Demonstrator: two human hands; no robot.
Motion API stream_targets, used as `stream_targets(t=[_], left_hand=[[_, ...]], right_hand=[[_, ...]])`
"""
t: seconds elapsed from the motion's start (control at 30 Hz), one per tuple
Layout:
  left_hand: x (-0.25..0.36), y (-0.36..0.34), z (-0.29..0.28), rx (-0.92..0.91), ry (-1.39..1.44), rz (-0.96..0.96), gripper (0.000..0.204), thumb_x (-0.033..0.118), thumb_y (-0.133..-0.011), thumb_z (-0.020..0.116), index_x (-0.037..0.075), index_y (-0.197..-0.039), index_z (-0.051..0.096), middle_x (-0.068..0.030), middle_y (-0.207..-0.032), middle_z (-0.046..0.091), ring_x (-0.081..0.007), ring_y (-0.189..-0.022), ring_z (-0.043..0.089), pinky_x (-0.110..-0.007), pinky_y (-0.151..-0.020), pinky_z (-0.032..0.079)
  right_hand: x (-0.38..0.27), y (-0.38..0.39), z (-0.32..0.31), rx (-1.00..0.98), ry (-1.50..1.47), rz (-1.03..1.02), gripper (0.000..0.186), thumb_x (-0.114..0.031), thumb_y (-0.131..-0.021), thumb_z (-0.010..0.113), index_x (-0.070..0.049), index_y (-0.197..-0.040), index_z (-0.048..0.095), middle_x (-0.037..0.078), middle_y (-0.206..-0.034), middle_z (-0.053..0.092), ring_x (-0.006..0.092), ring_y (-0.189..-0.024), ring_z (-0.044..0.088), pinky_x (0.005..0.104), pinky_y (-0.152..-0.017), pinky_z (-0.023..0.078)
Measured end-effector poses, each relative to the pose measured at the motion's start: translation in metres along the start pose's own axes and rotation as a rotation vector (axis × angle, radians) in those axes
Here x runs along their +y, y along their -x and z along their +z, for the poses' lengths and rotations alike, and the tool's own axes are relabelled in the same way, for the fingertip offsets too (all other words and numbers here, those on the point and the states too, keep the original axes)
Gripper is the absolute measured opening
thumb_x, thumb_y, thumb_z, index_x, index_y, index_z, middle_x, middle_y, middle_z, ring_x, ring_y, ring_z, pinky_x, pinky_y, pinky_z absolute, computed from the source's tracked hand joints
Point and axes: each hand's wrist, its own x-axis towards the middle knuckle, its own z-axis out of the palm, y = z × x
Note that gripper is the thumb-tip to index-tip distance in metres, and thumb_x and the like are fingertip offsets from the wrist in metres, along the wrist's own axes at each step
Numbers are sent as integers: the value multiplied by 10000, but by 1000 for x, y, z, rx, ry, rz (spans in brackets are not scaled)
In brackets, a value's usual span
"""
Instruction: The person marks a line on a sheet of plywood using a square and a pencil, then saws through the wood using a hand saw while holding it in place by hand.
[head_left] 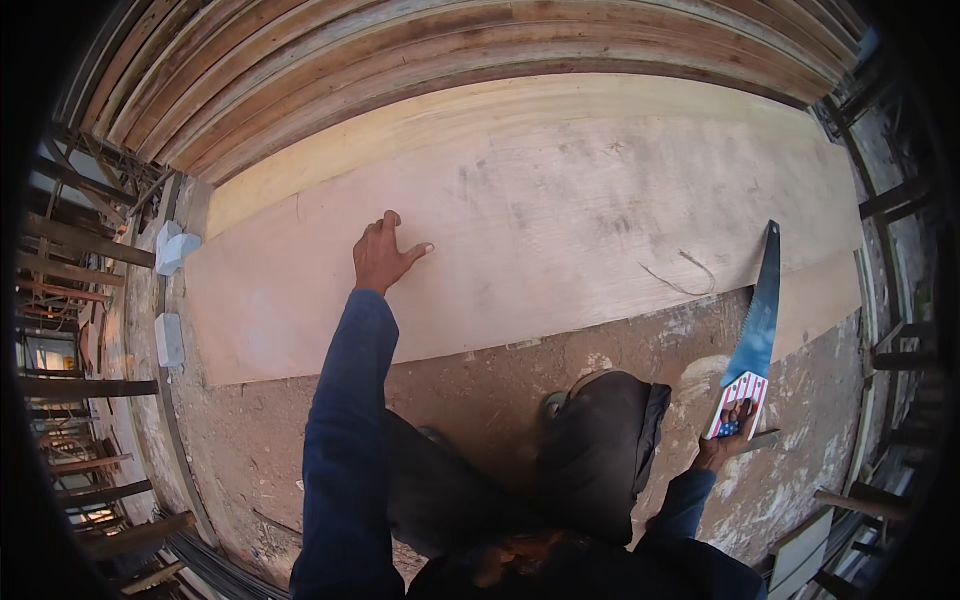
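Dark cloth over the person's torso (560, 575) lies nearest the camera, with a blue sleeve (345, 430) reaching up from it and dark trousers (600, 450) to its right. Beyond the knees, a long, pinkish wooden sheet (480, 240) lies flat near the floor (270, 440), overlapping a yellower board (300, 170) along its far side. The left hand (380, 255) is over the sheet's left half, thumb spread wide from loosely bent fingers, holding nothing; whether it touches the wood I cannot tell. The right hand (738, 434) has its fingers wrapped through the striped handle of a handsaw (755, 330), whose blade points away across the stepped near edge at the right. As for progress, most of the sheet looks whole. That step may be a finished cut or just another layer, a paler piece (815, 305), showing past it; no sawdust or marked line can be made out, so what remains is unclear. A thin strand (672, 288) curls left of the blade.
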Motion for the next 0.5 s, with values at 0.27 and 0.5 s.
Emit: stream_targets(t=[0.27, 0.5], left_hand=[[30, -24, 35, -260, -165, 299, 1102, 358, -573, 924, 209, -1492, 334, -79, -1631, 152, -318, -1432, 299, -511, -1027, 440], [68, -36, 31, -383, -189, 228, 1259, 275, -523, 959, 338, -1546, 229, -42, -1658, 54, -308, -1503, 150, -632, -1022, 401]], right_hand=[[-17, 83, 160, -534, 850, -138, 175, -164, -949, 553, -28, -839, 573, 55, -790, 562, 140, -759, 522, 299, -742, 420], [56, 136, 301, -661, 964, -16, 171, -126, -888, 727, 20, -935, 652, 24, -679, 606, 91, -560, 541, 243, -533, 426]])
